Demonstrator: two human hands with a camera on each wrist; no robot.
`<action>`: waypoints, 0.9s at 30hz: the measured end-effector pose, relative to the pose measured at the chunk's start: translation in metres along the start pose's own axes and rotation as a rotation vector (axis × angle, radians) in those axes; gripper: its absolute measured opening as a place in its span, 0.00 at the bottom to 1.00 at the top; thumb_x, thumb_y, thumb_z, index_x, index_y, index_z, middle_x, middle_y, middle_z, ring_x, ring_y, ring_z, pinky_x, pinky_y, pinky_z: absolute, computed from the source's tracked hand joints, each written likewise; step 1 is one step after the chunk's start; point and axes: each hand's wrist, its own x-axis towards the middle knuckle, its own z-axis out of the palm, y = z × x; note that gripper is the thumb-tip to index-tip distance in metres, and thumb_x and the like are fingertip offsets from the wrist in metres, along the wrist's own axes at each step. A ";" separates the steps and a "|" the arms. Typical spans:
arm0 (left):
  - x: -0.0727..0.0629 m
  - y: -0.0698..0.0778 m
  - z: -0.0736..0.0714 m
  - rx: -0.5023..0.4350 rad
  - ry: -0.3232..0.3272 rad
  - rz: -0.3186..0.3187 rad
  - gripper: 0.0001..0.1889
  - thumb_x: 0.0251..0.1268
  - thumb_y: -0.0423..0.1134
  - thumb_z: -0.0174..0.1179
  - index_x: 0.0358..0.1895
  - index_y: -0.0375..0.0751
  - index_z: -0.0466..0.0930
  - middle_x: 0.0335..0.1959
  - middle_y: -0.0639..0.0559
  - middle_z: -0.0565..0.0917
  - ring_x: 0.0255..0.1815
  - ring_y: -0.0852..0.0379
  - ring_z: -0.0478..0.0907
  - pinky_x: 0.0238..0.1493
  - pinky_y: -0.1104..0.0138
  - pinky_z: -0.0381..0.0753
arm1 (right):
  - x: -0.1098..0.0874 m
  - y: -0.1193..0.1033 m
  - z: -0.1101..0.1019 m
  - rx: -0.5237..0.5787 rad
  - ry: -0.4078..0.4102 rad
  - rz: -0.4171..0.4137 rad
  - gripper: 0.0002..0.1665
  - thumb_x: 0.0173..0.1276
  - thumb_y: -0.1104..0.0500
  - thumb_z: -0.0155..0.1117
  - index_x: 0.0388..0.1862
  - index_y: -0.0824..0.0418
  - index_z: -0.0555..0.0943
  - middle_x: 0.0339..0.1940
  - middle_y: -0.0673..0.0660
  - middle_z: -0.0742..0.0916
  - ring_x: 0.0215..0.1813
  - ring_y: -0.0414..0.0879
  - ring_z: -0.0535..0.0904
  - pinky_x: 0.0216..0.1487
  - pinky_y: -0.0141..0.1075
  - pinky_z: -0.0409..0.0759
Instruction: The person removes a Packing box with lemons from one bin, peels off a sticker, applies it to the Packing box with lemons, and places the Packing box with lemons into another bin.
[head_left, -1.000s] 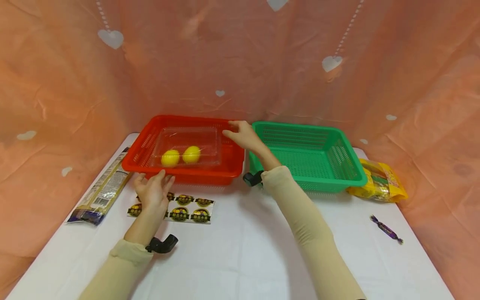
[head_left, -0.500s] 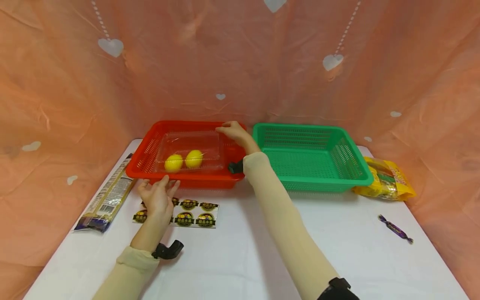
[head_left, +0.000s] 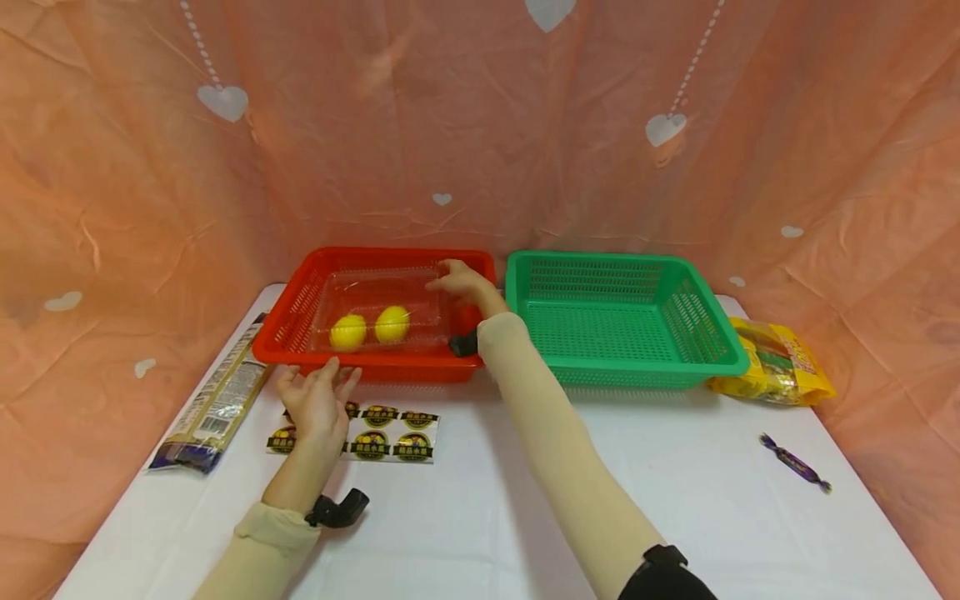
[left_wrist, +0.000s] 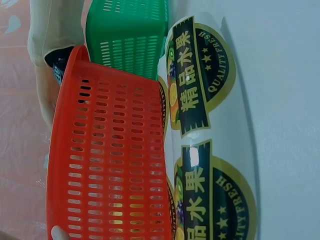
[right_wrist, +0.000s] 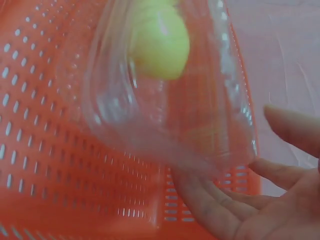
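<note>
A clear plastic box (head_left: 375,287) lies in the red basket (head_left: 420,363), with two round yellow fruits (head_left: 392,323) that look like lemons inside it. My right hand (head_left: 467,283) is at the box's right end. In the right wrist view, its fingers (right_wrist: 210,205) touch the end of the clear box and partly pass beneath it, while the thumb (right_wrist: 295,127) stays apart. My left hand (head_left: 318,404) rests its spread fingertips on the basket's front rim, left of middle. One fingertip (left_wrist: 59,233) shows on that rim in the left wrist view.
A green basket (head_left: 600,321) stands right of the red one. A sticker sheet (head_left: 390,433) lies in front, partly behind the left hand. A long gold-and-blue packet (head_left: 217,408) lies at left. A yellow bag (head_left: 772,362) and a purple wrapped candy (head_left: 795,463) are at right.
My right hand has moved left, from the basket's right side to the end of the clear box. My left hand stays at the front rim. The view has shifted slightly.
</note>
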 end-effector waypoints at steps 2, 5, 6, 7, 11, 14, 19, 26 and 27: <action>0.001 0.000 0.000 0.000 -0.002 0.004 0.25 0.68 0.23 0.56 0.54 0.46 0.51 0.31 0.49 0.70 0.27 0.55 0.80 0.37 0.62 0.87 | 0.000 0.002 0.000 -0.006 0.004 0.004 0.44 0.72 0.60 0.62 0.80 0.62 0.52 0.78 0.61 0.62 0.71 0.57 0.65 0.67 0.49 0.73; 0.001 0.000 0.000 0.004 0.002 0.004 0.25 0.69 0.23 0.56 0.55 0.47 0.52 0.33 0.48 0.69 0.27 0.55 0.80 0.37 0.62 0.87 | -0.002 0.004 0.000 -0.032 -0.002 0.015 0.47 0.71 0.60 0.64 0.81 0.60 0.51 0.79 0.60 0.60 0.72 0.57 0.62 0.68 0.49 0.71; 0.002 0.000 0.000 0.007 0.004 0.003 0.25 0.69 0.23 0.56 0.55 0.47 0.52 0.33 0.48 0.69 0.27 0.56 0.80 0.38 0.62 0.87 | -0.002 0.005 0.000 -0.040 -0.008 0.019 0.47 0.71 0.59 0.64 0.81 0.59 0.50 0.80 0.59 0.59 0.73 0.57 0.61 0.69 0.49 0.70; 0.002 0.000 -0.001 0.010 0.006 0.002 0.24 0.69 0.23 0.56 0.55 0.47 0.52 0.33 0.48 0.69 0.27 0.56 0.79 0.38 0.62 0.87 | -0.002 0.005 0.000 -0.037 -0.018 0.025 0.48 0.70 0.59 0.65 0.82 0.58 0.50 0.80 0.59 0.58 0.74 0.57 0.60 0.69 0.49 0.70; 0.003 0.000 -0.001 0.013 0.002 0.001 0.24 0.69 0.23 0.56 0.55 0.47 0.52 0.33 0.49 0.69 0.26 0.56 0.79 0.38 0.62 0.86 | -0.002 0.006 -0.001 -0.020 -0.063 0.047 0.49 0.69 0.60 0.66 0.82 0.55 0.51 0.81 0.56 0.57 0.73 0.56 0.62 0.67 0.48 0.72; 0.004 0.001 -0.001 0.012 0.000 0.001 0.24 0.69 0.23 0.55 0.55 0.47 0.52 0.33 0.48 0.69 0.26 0.56 0.79 0.38 0.62 0.86 | -0.003 0.006 -0.001 0.008 -0.077 0.061 0.47 0.68 0.60 0.67 0.80 0.54 0.55 0.79 0.56 0.58 0.65 0.55 0.72 0.60 0.46 0.79; 0.004 0.002 -0.001 0.025 0.001 0.006 0.25 0.69 0.23 0.56 0.55 0.47 0.52 0.37 0.48 0.69 0.29 0.55 0.79 0.38 0.62 0.86 | -0.006 0.006 0.001 0.087 -0.067 0.053 0.40 0.67 0.64 0.67 0.75 0.59 0.62 0.75 0.58 0.62 0.51 0.56 0.81 0.50 0.44 0.84; 0.004 0.000 -0.002 0.017 -0.006 0.006 0.24 0.69 0.23 0.55 0.55 0.46 0.52 0.36 0.48 0.68 0.28 0.56 0.78 0.38 0.63 0.86 | -0.006 0.003 0.002 0.108 -0.041 0.070 0.35 0.70 0.66 0.62 0.75 0.59 0.64 0.77 0.58 0.62 0.58 0.58 0.78 0.48 0.47 0.85; 0.004 0.000 -0.002 0.010 -0.005 0.003 0.24 0.69 0.23 0.55 0.55 0.46 0.52 0.35 0.48 0.68 0.28 0.55 0.79 0.38 0.62 0.86 | -0.007 0.002 0.002 0.109 -0.036 0.070 0.35 0.71 0.66 0.62 0.75 0.59 0.64 0.77 0.59 0.62 0.57 0.57 0.77 0.48 0.47 0.85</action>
